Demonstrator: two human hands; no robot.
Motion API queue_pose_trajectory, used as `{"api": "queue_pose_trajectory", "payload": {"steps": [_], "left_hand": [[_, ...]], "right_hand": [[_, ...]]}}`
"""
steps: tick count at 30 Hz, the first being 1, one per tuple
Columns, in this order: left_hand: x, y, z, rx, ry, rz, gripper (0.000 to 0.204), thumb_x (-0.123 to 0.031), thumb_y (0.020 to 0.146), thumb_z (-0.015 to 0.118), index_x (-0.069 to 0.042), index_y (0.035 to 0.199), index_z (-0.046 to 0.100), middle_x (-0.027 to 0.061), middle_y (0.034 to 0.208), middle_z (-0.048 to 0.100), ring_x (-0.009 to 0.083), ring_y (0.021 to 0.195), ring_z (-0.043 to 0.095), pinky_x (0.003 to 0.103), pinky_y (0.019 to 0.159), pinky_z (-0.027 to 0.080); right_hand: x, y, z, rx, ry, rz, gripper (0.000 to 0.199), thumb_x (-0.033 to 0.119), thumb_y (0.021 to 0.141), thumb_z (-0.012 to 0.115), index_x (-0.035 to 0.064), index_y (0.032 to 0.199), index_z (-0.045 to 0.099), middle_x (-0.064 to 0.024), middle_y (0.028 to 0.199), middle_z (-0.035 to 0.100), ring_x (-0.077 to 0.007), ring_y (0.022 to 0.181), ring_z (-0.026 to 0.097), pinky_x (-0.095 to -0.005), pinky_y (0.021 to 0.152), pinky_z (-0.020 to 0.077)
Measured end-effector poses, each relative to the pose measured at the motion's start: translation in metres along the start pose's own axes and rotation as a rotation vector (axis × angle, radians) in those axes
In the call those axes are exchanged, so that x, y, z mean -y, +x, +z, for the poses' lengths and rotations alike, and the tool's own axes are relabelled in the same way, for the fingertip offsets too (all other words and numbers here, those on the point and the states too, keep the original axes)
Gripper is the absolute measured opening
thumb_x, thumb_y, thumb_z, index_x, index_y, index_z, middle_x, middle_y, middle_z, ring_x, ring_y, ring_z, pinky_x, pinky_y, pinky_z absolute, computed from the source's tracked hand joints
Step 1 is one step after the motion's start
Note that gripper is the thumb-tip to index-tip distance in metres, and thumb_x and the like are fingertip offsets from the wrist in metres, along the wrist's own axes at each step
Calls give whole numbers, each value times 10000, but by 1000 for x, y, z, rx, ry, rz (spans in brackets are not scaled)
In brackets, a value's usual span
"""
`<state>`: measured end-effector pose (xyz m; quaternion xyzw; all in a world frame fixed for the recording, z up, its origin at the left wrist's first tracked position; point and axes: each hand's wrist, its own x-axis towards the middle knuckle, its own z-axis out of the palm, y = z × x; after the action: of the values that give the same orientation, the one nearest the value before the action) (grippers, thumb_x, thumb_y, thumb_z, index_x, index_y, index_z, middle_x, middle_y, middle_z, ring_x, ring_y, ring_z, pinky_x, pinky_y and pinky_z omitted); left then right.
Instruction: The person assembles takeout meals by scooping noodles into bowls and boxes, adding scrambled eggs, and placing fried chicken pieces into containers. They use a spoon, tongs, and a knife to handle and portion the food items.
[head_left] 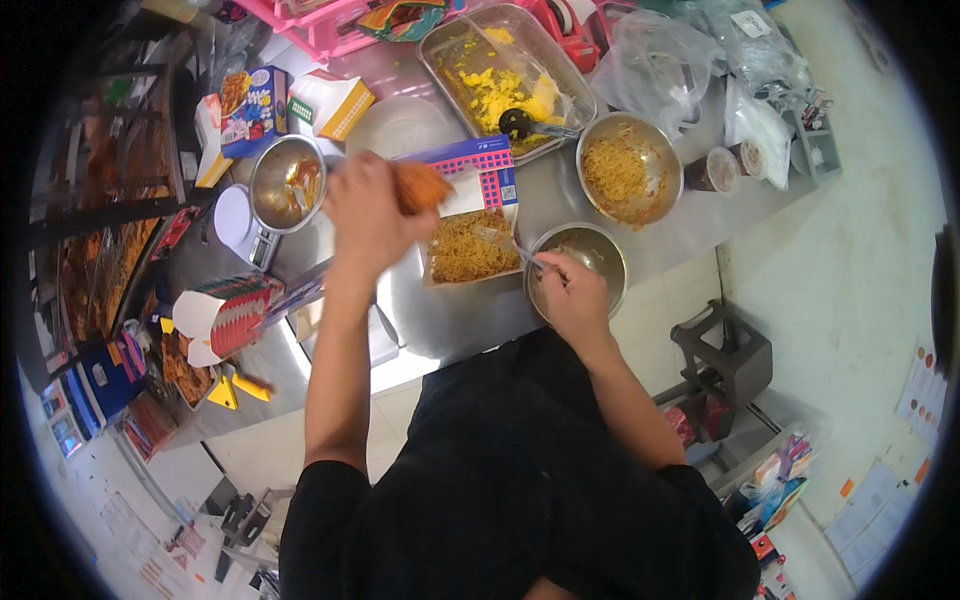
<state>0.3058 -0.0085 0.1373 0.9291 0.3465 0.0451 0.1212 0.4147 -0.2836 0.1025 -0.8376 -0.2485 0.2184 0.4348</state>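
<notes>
My left hand (370, 215), smeared by motion, is closed on an orange-brown piece of food (422, 188) that looks fried. It hangs above an open takeaway box (497, 178) with a blue and pink grid pattern on its raised lid. Noodles (472, 250) fill the near part of that box. In my right hand (576, 300) is a fork (520, 250), its tines at the right edge of the noodles. Below the right hand stands a steel bowl (612, 262), partly hidden by it. Left of my left hand, another steel bowl (287, 184) holds some orange bits.
A steel tray (450, 75) with yellow egg pieces and a black ladle (517, 123) lies behind. Right of it sits a bowl of noodles (625, 170). Folded boxes (225, 315), a scale (240, 230) and yellow-handled scissors (240, 385) are on the left; a grey stool (722, 355) stands right.
</notes>
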Motion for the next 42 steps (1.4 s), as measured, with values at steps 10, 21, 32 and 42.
{"api": "queue_pose_trajectory", "payload": {"steps": [10, 21, 32, 42], "left_hand": [[-19, -118, 29, 17, -181, -125, 835, -323, 710, 956, -31, 1384, 560, 198, 1435, 506, 403, 1297, 487, 530, 1050, 410], [33, -369, 43, 468, -874, -909, 467, -349, 1038, 648, 39, 1296, 687, 164, 1177, 734, 254, 1020, 693, 349, 928, 521], [86, -529, 40, 520, -1425, -1369, 654, -535, 1075, 506, 30, 1368, 656, 136, 1355, 675, 239, 1268, 601, 415, 1083, 448], [116, -563, 127, 595, -2008, -1451, 579, -465, 1054, 550, 35, 1319, 674, 169, 1273, 713, 248, 1163, 670, 360, 1004, 509]], "right_hand": [[14, -1, -4, 91, 19, 41, 245, 130, 929, 608, 40, 1081, 778, -169, 903, 757, -267, 812, 725, -361, 774, 555], [-40, -37, -112, 35, -131, 378, 202, 63, 943, 624, -20, 1075, 752, -62, 841, 704, -129, 781, 626, -288, 737, 488], [-77, -111, -114, -483, -512, 298, 422, 285, 1016, 660, -38, 1285, 629, -133, 944, 708, -227, 839, 661, -401, 730, 551], [-194, -285, -13, 310, -136, 1009, 356, 283, 1039, 591, -50, 1141, 661, -114, 920, 697, -200, 877, 658, -390, 802, 540]]}}
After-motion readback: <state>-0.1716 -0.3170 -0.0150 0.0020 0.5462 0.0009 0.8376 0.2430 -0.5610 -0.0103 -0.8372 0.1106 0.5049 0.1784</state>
